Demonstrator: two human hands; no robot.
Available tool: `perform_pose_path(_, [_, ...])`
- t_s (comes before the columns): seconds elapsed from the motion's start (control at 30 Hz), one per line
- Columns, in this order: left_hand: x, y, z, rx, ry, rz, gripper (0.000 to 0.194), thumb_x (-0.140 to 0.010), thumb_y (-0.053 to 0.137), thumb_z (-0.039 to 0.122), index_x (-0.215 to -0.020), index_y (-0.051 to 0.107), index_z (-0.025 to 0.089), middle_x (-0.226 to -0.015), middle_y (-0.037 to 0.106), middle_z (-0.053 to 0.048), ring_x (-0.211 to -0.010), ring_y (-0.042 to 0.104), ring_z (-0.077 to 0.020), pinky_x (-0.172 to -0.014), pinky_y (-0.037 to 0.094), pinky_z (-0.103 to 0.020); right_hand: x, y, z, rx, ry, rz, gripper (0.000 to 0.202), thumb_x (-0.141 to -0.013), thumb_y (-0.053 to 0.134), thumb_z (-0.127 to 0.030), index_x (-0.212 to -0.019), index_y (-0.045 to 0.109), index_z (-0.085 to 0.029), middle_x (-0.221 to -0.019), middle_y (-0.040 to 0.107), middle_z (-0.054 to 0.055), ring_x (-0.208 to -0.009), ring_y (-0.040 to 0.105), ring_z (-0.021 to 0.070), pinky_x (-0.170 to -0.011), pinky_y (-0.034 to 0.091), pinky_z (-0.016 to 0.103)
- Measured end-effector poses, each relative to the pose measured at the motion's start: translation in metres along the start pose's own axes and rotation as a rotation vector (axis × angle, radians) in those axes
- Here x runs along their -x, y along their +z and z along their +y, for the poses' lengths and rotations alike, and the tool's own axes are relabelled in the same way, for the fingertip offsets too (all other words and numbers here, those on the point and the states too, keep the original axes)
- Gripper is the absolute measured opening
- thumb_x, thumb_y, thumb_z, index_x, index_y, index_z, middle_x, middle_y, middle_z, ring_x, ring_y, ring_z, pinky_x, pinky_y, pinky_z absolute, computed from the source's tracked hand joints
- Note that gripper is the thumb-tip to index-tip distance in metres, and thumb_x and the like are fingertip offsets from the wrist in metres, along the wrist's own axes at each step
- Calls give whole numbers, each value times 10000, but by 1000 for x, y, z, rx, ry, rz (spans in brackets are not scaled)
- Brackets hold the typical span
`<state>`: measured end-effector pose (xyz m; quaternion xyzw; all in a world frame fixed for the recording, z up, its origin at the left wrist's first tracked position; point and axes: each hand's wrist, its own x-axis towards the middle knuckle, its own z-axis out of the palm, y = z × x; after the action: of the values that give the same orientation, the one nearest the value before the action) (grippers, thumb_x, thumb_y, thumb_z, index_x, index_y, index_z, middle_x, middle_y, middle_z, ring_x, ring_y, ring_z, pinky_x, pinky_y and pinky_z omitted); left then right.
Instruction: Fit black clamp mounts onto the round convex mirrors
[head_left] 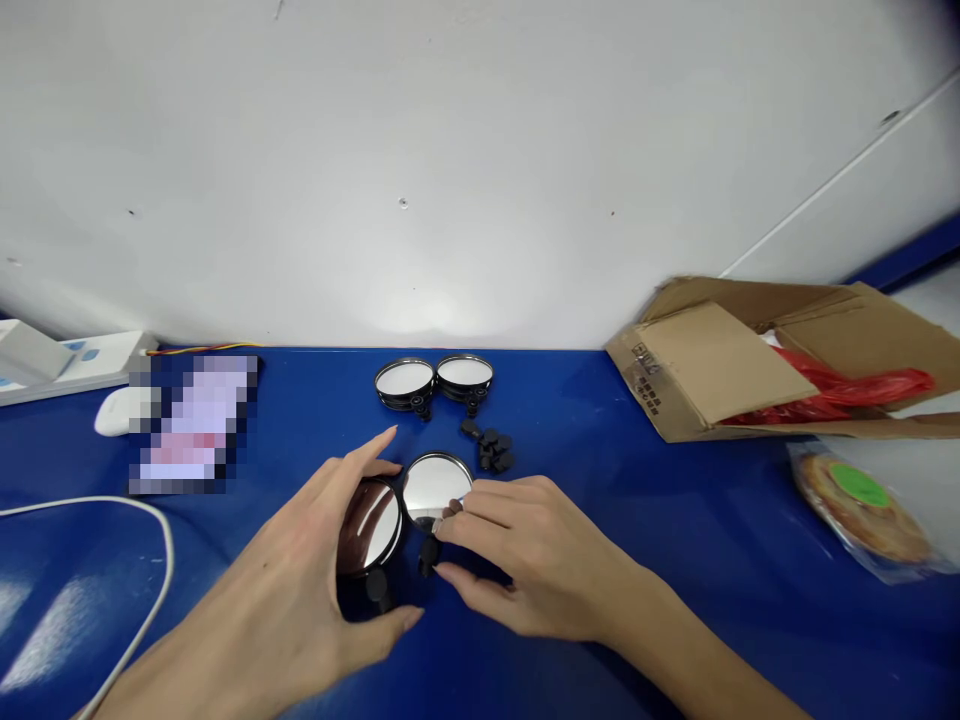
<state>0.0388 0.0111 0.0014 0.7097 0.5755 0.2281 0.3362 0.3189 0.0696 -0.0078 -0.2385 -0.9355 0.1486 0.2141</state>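
Note:
My left hand (300,560) curves around a round black-rimmed mirror (369,527) on the blue table, thumb and fingers spread apart. A black knob (379,588) sticks out below that mirror, near my thumb. Just right of it lies a second round mirror (435,490), its rim beside the first. My right hand (517,550) has its thumb and index finger at this mirror's black knob (428,553), with other fingers over the mirror's lower right edge. Farther back, two round mirrors (404,378) (465,371) rest side by side, above several small black knobs (495,450).
An open cardboard box (697,360) with a red plastic bag (832,385) stands at the right, a wrapped round pastry (862,505) below it. At the left are a blurred phone (199,420), a white mouse-like object (124,411) and a white cable (165,545). A white wall (510,200) rises behind.

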Motion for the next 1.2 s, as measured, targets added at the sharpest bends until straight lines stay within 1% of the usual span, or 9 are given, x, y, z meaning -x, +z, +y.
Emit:
perform_pose_path(0.17, [2,2,2,-53,22,44,1238,-837,997,553,-1807,227,549,-1590,709,-77,-1310,776,-447,-1056,646,-607,1,0,0,4,-5,-7,79,-1084,720,-246,-1075,780,-195,-884,776,20,-758,684,203,-646,424,373])
perform_pose_path(0.27, [5,3,1,-68,38,47,1237,-846,988,582,-1814,219,524,-1555,724,-87,-1250,799,-424,-1016,669,-579,0,-1,0,7,-2,-8,91,-1083,712,-243,-1070,786,-190,-874,767,17,-750,677,202,-637,420,377])
perform_pose_path(0.5, [6,6,0,-80,17,39,1226,-866,974,548,-1817,200,517,-1615,677,-82,-1370,747,-422,-1126,633,-612,-1,0,-1,16,-1,-17,99,-1091,720,-265,-1082,780,-187,-860,761,12,-734,681,202,-631,427,383])
perform_pose_path(0.63, [5,7,-1,-57,44,42,1192,-885,960,492,-1819,220,500,-1590,686,-77,-1346,762,-383,-1096,668,-563,1,3,0,-1,15,0,223,-1099,778,-401,-1168,758,-190,-899,791,12,-759,730,207,-657,452,373])
perform_pose_path(0.77, [5,8,-2,-54,78,79,1173,-873,945,396,-1818,257,486,-1527,709,-68,-1222,800,-330,-1006,716,-508,3,8,1,21,41,-31,388,-1065,836,-556,-1166,717,-201,-914,806,8,-774,760,218,-668,447,370])
perform_pose_path(0.87, [5,8,-1,-60,62,78,1142,-880,924,385,-1811,270,490,-1506,707,-63,-1160,807,-312,-977,733,-508,2,8,1,31,66,-73,386,-1044,859,-541,-1133,685,-208,-914,804,1,-772,754,213,-661,424,366])
perform_pose_path(0.97, [5,8,-1,-60,59,82,1124,-889,907,391,-1809,271,501,-1498,701,-56,-1197,800,-317,-1017,730,-528,0,6,-1,26,100,-121,351,-1015,873,-478,-1116,661,-217,-930,805,-3,-781,743,207,-663,407,362])
perform_pose_path(1.1, [6,6,-4,-43,21,27,1143,-888,918,420,-1814,255,520,-1518,684,-53,-1140,805,-314,-1015,737,-542,-3,1,-6,-6,156,-198,332,-935,855,-381,-1126,630,-230,-903,773,-22,-718,671,189,-632,347,353])
perform_pose_path(1.2, [8,5,-6,-29,3,-3,1130,-910,915,437,-1814,244,525,-1543,664,-62,-1089,801,-300,-1000,739,-540,-4,0,-7,-23,182,-223,384,-917,876,-449,-1095,605,-244,-872,749,-33,-695,631,183,-622,302,345])
